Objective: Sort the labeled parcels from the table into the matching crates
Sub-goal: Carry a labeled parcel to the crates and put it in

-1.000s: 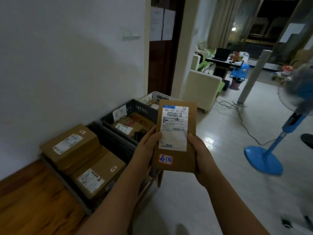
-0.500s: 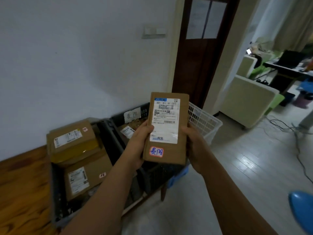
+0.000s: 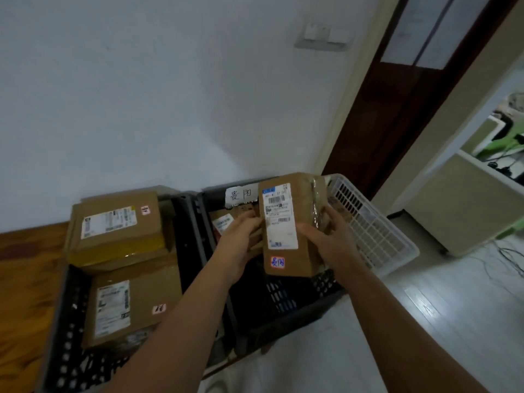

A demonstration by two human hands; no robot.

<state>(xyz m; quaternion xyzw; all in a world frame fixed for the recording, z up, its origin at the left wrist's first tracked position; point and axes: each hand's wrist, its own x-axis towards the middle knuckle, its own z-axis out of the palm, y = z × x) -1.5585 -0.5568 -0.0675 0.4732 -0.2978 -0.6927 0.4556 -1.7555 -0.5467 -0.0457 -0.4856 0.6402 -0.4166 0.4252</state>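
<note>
Just right of centre frame, the slim cardboard parcel hangs upright over the dark middle crate. It is held by its long edges, with the left hand on one side and the right hand on the other, each grip curled round an edge. It looks light and fairly stiff. The printed label is smooth, but the bare card should hold well enough, and the edges seem the sensible place to hold it.

The handwritten sticker low on its face looks to match the paper tag on the crate's far wall, so I'd judge this is its bin. Another labeled box already lies inside, under the left hand, and could crowd the drop. A white crate sits touching on the right. At lower left a third crate carries two larger boxes, one stacked high, the other nearer. A dark door stands at upper right.
</note>
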